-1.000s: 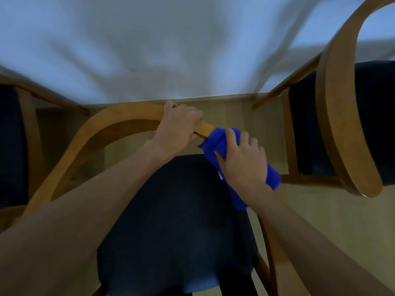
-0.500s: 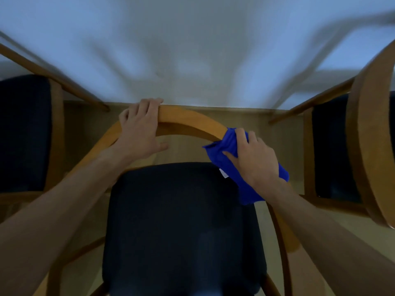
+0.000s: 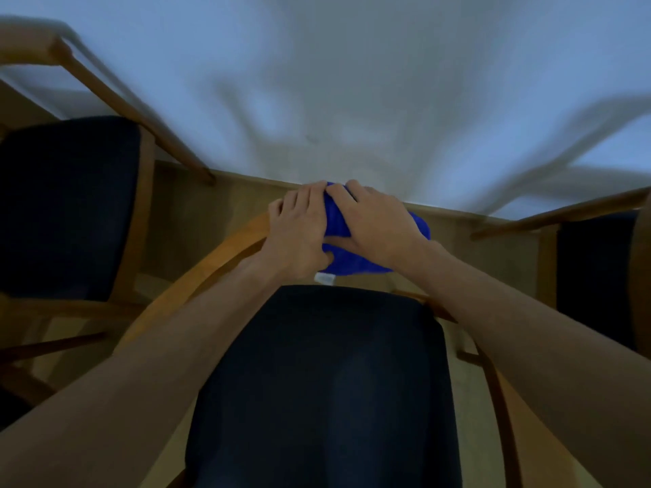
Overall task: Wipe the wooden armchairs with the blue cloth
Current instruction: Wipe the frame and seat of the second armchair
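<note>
A wooden armchair with a curved back rail [image 3: 211, 272] and a dark blue seat [image 3: 327, 382] stands right below me. The blue cloth [image 3: 355, 265] is bunched over the top of the rail, a small white tag hanging from its lower edge. My right hand [image 3: 378, 220] lies over the cloth with its fingers curled over it. My left hand [image 3: 299, 234] grips the rail right beside it, thumb touching the cloth's edge. The two hands touch each other. The rail under the cloth is hidden.
A second armchair [image 3: 67, 206] with a dark seat stands at the left, a third [image 3: 595, 262] at the right edge. A white wall [image 3: 352, 82] rises just behind the chairs above a wooden skirting. Pale wooden floor [image 3: 500, 251] shows between them.
My right hand slid the cloth left and up along the rail to its top. My left hand moved right along the rail until both hands met. The view shifted.
</note>
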Demonstrator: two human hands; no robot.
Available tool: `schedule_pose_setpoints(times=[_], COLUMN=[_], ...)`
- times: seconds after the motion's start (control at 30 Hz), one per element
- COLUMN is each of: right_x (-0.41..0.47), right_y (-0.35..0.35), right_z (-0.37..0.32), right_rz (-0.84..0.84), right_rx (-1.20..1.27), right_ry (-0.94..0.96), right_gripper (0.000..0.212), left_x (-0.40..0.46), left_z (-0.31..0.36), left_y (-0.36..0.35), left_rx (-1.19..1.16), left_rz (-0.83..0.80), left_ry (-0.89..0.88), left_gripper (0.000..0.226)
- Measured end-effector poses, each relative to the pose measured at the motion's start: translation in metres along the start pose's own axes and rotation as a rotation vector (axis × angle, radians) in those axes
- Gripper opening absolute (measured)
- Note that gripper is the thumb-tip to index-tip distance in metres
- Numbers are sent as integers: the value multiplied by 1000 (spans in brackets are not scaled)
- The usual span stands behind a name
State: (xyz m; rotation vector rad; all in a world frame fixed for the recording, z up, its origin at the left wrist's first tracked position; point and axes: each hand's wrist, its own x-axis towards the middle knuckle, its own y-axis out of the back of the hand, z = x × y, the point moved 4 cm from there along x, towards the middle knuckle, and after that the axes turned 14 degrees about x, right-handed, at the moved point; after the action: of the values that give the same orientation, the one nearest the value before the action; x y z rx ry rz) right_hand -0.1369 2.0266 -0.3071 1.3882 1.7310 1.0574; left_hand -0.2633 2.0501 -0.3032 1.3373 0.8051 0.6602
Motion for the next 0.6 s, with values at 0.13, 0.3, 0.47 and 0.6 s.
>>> schedule_pose_setpoints(times=[0.13, 0.3, 0.47, 0.6], right_x=[-20, -93, -161, -181], right_y=[-3, -5, -8, -14], right_z=[14, 56, 72, 73], right_rz=[88, 131, 89, 83], right_rx=[151, 227, 61, -21], right_ry=[-67, -360, -600, -692], right_gripper=[73, 62, 54, 68], left_x=[1, 1, -2, -17], left_z=[1, 3, 13, 79], left_y=[-1, 0, 8, 7], left_rx=[5, -3, 136, 411], left_rz=[-19, -11, 7, 81], left_ry=[27, 44, 74, -124], left_gripper=[102, 107, 100, 99])
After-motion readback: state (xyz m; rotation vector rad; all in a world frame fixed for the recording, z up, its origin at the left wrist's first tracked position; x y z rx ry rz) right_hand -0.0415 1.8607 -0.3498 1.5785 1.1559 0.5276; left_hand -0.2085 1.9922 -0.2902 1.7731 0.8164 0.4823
